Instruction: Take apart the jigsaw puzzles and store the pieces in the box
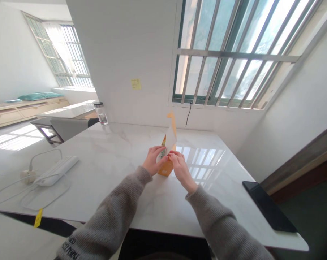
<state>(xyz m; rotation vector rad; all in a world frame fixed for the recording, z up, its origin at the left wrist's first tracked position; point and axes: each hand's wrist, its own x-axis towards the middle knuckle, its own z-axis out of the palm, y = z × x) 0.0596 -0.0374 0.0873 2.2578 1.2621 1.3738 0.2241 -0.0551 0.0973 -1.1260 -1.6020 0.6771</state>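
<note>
Okay, table: white marble-look top, box standing on it. Window, barred: beyond the box, up and right. Black slab: flat at the table edge, well right of the box and a bit nearer. Power strip: well left of the box, cord looped about it. Bottle: clear, dark lid, upright, beyond the box to the left. Box: orange, upright, tall flap up at the top. Left hand: clamped on the box's left side, thumb in front. Right hand: at the box's top right, fingers bent close together; can't tell if they're pinching. Note: yellow, on the wall beyond the box, left.
</note>
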